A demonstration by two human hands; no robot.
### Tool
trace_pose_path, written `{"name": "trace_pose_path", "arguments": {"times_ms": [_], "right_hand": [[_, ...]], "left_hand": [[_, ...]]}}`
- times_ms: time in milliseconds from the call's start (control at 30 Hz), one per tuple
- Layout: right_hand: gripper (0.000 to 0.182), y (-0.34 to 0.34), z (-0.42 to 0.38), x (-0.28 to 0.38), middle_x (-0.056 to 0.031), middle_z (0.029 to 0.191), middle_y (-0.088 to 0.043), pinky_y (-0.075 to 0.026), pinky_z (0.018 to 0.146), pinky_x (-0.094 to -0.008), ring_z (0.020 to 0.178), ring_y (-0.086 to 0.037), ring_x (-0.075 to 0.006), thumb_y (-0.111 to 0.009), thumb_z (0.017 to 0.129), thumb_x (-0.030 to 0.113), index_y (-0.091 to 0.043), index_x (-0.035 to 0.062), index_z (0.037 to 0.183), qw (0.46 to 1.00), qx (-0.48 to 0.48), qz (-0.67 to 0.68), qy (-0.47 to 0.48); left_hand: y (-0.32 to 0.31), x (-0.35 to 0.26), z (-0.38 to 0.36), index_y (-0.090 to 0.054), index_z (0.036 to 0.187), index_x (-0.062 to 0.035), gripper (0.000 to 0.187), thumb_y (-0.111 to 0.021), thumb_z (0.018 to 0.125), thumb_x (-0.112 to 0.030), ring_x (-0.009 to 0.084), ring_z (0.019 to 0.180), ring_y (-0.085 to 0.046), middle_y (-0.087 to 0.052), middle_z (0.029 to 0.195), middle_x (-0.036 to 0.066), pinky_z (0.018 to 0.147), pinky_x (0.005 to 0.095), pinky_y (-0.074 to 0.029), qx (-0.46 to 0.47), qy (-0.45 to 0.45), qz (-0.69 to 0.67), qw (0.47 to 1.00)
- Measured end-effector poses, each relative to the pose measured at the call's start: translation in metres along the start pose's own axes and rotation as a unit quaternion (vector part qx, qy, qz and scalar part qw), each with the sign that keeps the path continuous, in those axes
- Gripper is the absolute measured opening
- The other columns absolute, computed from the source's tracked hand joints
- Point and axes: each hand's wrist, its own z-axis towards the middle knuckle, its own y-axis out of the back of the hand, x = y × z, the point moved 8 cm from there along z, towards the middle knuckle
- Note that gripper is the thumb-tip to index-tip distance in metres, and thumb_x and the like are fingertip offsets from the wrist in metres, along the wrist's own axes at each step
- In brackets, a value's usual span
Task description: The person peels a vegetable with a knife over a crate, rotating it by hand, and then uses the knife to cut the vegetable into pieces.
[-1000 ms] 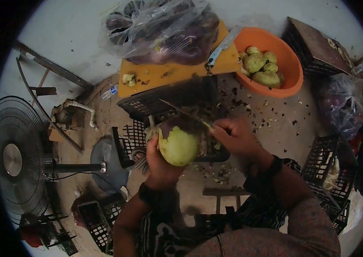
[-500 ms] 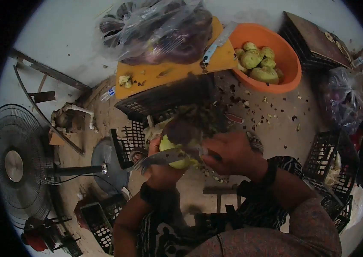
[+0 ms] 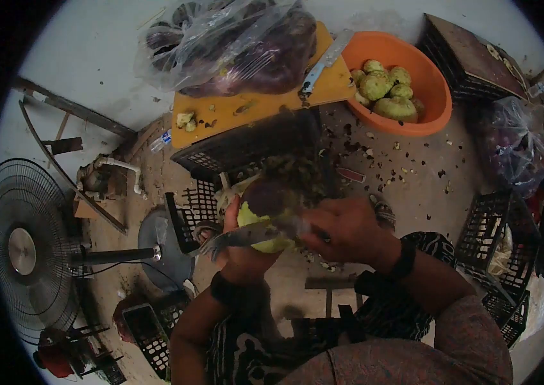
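Observation:
My left hand (image 3: 240, 262) is wrapped round a partly peeled eggplant (image 3: 268, 197) from below and the left. Its remaining skin is dark purple, and pale green flesh shows on the side near me. My right hand (image 3: 349, 232) grips the handle of a knife (image 3: 240, 238), whose broad blade points left across the peeled flesh. Motion smears the blade near the right hand. Below the eggplant, a heap of dark peelings (image 3: 301, 176) lies in front of a black crate (image 3: 252, 138).
An orange basin (image 3: 435, 102) holds several peeled, pale green eggplants. A yellow board (image 3: 220, 109) on the crate bears a bag of eggplants (image 3: 252, 58) and a second knife (image 3: 329, 61). A fan (image 3: 25, 250) stands left; black crates (image 3: 502, 244) stand right. Peel scraps litter the floor.
My right hand and the knife have shifted slightly along the eggplant's near side. The left hand still holds the eggplant in nearly the same place.

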Motion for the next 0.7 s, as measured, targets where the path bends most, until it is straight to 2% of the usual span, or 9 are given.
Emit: {"name": "trace_pose_path", "arguments": {"times_ms": [67,100,167,400,467,500,567,667,700], "right_hand": [[0.026,0.003,0.000,-0.001,-0.0076,0.064,-0.054,-0.045,0.047,-0.0380,0.055,-0.057,-0.0269,-0.067,0.076,0.027,-0.060,0.0083,0.093,1.000,-0.024,-0.004,0.007],[0.026,0.002,0.000,-0.001,-0.0076,0.064,-0.054,-0.045,0.047,-0.0380,0.055,-0.057,-0.0269,-0.067,0.076,0.027,-0.060,0.0083,0.093,1.000,-0.024,-0.004,0.007],[0.025,0.002,0.001,-0.002,-0.0076,0.065,-0.055,-0.046,0.048,-0.0381,0.056,-0.058,-0.0271,-0.067,0.075,0.027,-0.061,0.0081,0.091,1.000,-0.029,0.000,0.008],[0.026,0.007,0.002,-0.005,-0.0056,0.062,-0.052,-0.042,0.046,-0.0349,0.052,-0.056,-0.0239,-0.070,0.069,0.022,-0.061,0.0073,0.089,0.999,-0.040,-0.002,0.006],[0.025,0.003,0.000,-0.006,-0.0087,0.071,-0.060,-0.046,0.049,-0.0374,0.061,-0.061,-0.0266,-0.067,0.075,0.028,-0.062,0.0102,0.092,1.000,-0.007,-0.001,-0.024],[0.025,0.003,0.001,-0.004,-0.0087,0.071,-0.060,-0.046,0.049,-0.0374,0.061,-0.061,-0.0266,-0.067,0.075,0.028,-0.062,0.0102,0.092,1.000,-0.006,-0.001,-0.024],[0.025,0.000,0.005,0.002,-0.0079,0.072,-0.061,-0.047,0.050,-0.0373,0.061,-0.061,-0.0265,-0.066,0.075,0.028,-0.062,0.0102,0.093,1.000,0.001,0.013,-0.015],[0.025,-0.002,0.004,-0.001,-0.0082,0.073,-0.061,-0.047,0.051,-0.0382,0.061,-0.061,-0.0274,-0.066,0.076,0.029,-0.061,0.0097,0.092,0.999,-0.020,0.024,-0.032],[0.025,-0.002,0.004,-0.002,-0.0082,0.073,-0.061,-0.047,0.051,-0.0382,0.061,-0.061,-0.0274,-0.066,0.076,0.029,-0.061,0.0097,0.092,0.999,-0.020,0.024,-0.032]], "left_hand": [[0.026,-0.012,0.001,-0.042,0.128,-0.0126,0.046,-0.027,0.095,-0.042,0.0217,0.113,-0.050,-0.051,0.124,0.008,0.099,0.0380,-0.038,-0.059,-0.118,0.251,0.959],[0.021,-0.014,0.000,-0.042,0.128,-0.0126,0.046,-0.027,0.095,-0.042,0.0217,0.113,-0.050,-0.051,0.124,0.008,0.099,0.0380,-0.038,-0.059,-0.119,0.251,0.959],[0.007,-0.005,0.000,-0.041,0.128,-0.0119,0.044,-0.029,0.095,-0.039,0.0216,0.113,-0.050,-0.050,0.125,0.008,0.098,0.0377,-0.039,-0.027,-0.034,0.085,0.995],[-0.003,-0.003,-0.003,-0.040,0.128,-0.0113,0.045,-0.030,0.095,-0.040,0.0213,0.111,-0.052,-0.050,0.124,0.008,0.096,0.0370,-0.042,-0.007,-0.004,-0.023,1.000],[0.030,-0.018,-0.005,-0.043,0.126,-0.0106,0.047,-0.031,0.094,-0.043,0.0208,0.109,-0.053,-0.052,0.122,0.008,0.094,0.0369,-0.042,-0.109,-0.136,0.269,0.947],[0.024,-0.020,-0.005,-0.043,0.126,-0.0106,0.047,-0.031,0.094,-0.043,0.0208,0.109,-0.053,-0.052,0.122,0.008,0.094,0.0369,-0.042,-0.110,-0.136,0.269,0.947],[0.002,-0.013,-0.002,-0.047,0.122,-0.0089,0.048,-0.033,0.093,-0.044,0.0216,0.108,-0.054,-0.054,0.118,0.009,0.093,0.0382,-0.044,-0.045,-0.077,0.060,0.994],[0.025,-0.027,-0.007,-0.054,0.117,-0.0127,0.049,-0.036,0.089,-0.048,0.0256,0.105,-0.056,-0.059,0.114,0.008,0.091,0.0412,-0.045,-0.128,-0.209,0.266,0.932],[0.020,-0.030,-0.008,-0.054,0.117,-0.0127,0.049,-0.036,0.089,-0.048,0.0256,0.105,-0.056,-0.059,0.114,0.008,0.091,0.0412,-0.045,-0.128,-0.209,0.266,0.932]]}}
